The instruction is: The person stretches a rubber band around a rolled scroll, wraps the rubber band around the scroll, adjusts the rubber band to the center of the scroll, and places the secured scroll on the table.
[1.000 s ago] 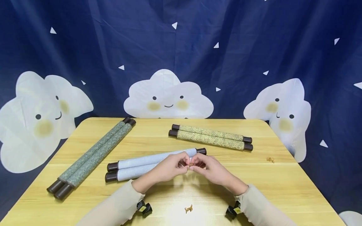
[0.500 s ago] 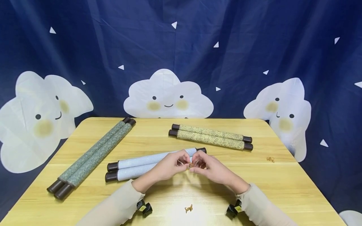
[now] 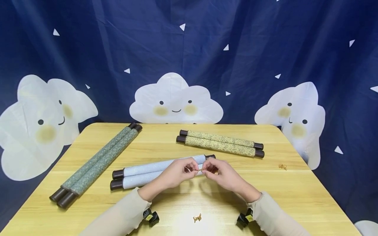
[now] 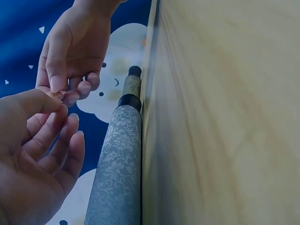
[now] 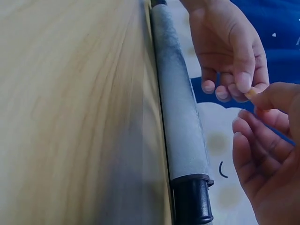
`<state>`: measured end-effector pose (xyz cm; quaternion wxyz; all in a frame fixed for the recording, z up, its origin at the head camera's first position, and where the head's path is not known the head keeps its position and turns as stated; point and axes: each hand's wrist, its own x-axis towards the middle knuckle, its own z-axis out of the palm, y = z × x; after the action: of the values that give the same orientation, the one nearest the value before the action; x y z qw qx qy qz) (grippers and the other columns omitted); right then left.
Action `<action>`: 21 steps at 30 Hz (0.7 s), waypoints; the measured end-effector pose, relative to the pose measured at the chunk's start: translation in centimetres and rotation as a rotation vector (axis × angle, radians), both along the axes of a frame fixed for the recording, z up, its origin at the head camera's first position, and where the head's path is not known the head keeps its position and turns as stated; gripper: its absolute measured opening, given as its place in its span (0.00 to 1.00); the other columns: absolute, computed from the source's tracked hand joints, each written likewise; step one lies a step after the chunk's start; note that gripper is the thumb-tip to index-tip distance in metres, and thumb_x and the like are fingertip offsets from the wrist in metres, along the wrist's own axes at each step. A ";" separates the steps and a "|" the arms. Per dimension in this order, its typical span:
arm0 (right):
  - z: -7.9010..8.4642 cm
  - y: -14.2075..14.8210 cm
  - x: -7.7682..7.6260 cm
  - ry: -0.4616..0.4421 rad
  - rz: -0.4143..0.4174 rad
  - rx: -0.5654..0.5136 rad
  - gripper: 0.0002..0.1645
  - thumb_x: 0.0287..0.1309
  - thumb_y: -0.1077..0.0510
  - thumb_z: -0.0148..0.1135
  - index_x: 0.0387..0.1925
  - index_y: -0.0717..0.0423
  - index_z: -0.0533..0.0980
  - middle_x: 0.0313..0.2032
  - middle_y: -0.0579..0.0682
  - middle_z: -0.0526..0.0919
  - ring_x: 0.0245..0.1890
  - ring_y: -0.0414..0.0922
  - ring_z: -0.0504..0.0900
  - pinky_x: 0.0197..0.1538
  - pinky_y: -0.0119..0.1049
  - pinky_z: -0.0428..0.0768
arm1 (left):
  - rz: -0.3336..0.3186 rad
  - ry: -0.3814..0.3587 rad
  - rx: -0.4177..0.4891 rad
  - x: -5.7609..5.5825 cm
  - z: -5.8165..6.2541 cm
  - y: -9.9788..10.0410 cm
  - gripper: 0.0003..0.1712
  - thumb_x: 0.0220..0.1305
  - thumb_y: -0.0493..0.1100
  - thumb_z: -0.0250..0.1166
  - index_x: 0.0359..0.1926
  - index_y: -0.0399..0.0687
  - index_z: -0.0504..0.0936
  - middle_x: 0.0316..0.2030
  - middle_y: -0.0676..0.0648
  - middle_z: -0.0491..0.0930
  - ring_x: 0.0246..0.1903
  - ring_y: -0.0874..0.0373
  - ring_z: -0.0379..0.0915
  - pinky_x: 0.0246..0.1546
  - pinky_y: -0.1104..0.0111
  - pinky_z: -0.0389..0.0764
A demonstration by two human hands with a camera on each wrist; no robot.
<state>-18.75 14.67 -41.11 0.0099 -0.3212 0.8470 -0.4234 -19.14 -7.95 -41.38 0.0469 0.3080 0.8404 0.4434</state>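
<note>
In the head view, the person's left hand (image 3: 180, 172) and right hand (image 3: 222, 175) nearly meet, and a small, thin, tan, stretchy-looking band (image 3: 200, 169) sits between their fingertips. Each hand pinches one side of it, probably because it is too tiny for a whole fist. The hands are up in front of the pale blue pair of cloth rolls with dark brown ends (image 3: 150, 177), hiding part of it. A dark green pair of cloth rolls (image 3: 106, 161) slants on the left, and a yellow patterned pair of cloth rolls (image 3: 220, 146) lies at the back. The pairs lie well apart, perhaps so they don't get mixed up. Two more crumpled tan bands (image 3: 197, 218) rest on the light wooden table (image 3: 295, 196), one near the front and one on the right. In the left wrist view, the left thumb and pointer finger press together on the band, and the other fingers bend loosely, maybe to stay out of the way. In the right wrist view, the right thumb and finger squeeze it too, and both hands look clear of the blue roll.
</note>
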 end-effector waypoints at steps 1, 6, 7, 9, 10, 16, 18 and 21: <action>0.0 0.0 0.0 -0.002 0.001 -0.009 0.06 0.62 0.61 0.64 0.38 0.47 0.77 0.32 0.40 0.80 0.33 0.40 0.78 0.39 0.34 0.80 | -0.002 -0.007 0.003 0.0 0.0 0.0 0.05 0.63 0.39 0.65 0.37 0.56 0.79 0.35 0.59 0.80 0.38 0.64 0.76 0.41 0.70 0.80; -0.2 0.0 0.0 0.015 0.014 -0.067 0.08 0.60 0.65 0.64 0.36 0.48 0.75 0.32 0.43 0.79 0.33 0.41 0.78 0.39 0.35 0.81 | -0.028 -0.039 0.024 -0.1 0.0 0.0 0.07 0.62 0.37 0.65 0.36 0.55 0.77 0.34 0.58 0.80 0.37 0.63 0.76 0.41 0.69 0.80; -0.2 0.0 0.0 0.017 0.016 -0.079 0.08 0.60 0.65 0.64 0.36 0.48 0.75 0.32 0.43 0.79 0.33 0.41 0.78 0.39 0.35 0.81 | -0.035 -0.043 0.028 -0.1 -0.1 0.1 0.08 0.62 0.36 0.65 0.36 0.55 0.77 0.35 0.57 0.80 0.37 0.63 0.76 0.40 0.69 0.80; -0.3 0.0 0.0 0.011 0.015 -0.087 0.09 0.60 0.65 0.64 0.36 0.47 0.75 0.32 0.44 0.80 0.33 0.41 0.78 0.39 0.36 0.81 | -0.052 -0.047 0.035 -0.1 -0.1 0.1 0.08 0.62 0.36 0.65 0.37 0.54 0.77 0.35 0.57 0.80 0.37 0.63 0.76 0.40 0.70 0.80; -0.4 0.0 0.0 0.010 0.015 -0.082 0.09 0.60 0.65 0.64 0.36 0.47 0.76 0.32 0.43 0.80 0.33 0.41 0.78 0.39 0.35 0.81 | -0.059 -0.047 0.038 -0.1 -0.2 0.1 0.07 0.62 0.37 0.65 0.37 0.54 0.76 0.35 0.56 0.80 0.37 0.63 0.76 0.41 0.70 0.80; -0.4 -0.2 0.1 0.009 0.032 -0.043 0.08 0.60 0.62 0.65 0.37 0.46 0.77 0.33 0.39 0.81 0.35 0.39 0.79 0.40 0.34 0.81 | -0.053 -0.023 0.014 -0.1 -0.4 0.1 0.04 0.66 0.49 0.65 0.38 0.59 0.79 0.35 0.61 0.79 0.38 0.65 0.76 0.42 0.70 0.79; -0.3 -0.2 0.2 0.009 0.032 -0.042 0.08 0.60 0.62 0.65 0.37 0.46 0.78 0.33 0.40 0.81 0.35 0.39 0.79 0.40 0.35 0.81 | -0.053 -0.014 0.001 -0.1 -0.4 0.1 0.03 0.66 0.51 0.64 0.36 0.61 0.79 0.35 0.63 0.79 0.39 0.66 0.76 0.42 0.70 0.79; -0.2 -0.1 0.2 -0.004 0.022 -0.046 0.10 0.59 0.63 0.65 0.37 0.44 0.77 0.33 0.42 0.81 0.35 0.40 0.78 0.41 0.36 0.81 | -0.052 0.009 -0.019 -0.2 -0.5 0.1 0.04 0.67 0.53 0.63 0.35 0.63 0.80 0.35 0.63 0.80 0.39 0.66 0.76 0.42 0.70 0.79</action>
<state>-18.56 14.54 -41.32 0.0090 -0.3296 0.8334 -0.4436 -19.34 -7.87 -41.85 0.0573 0.3312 0.8366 0.4326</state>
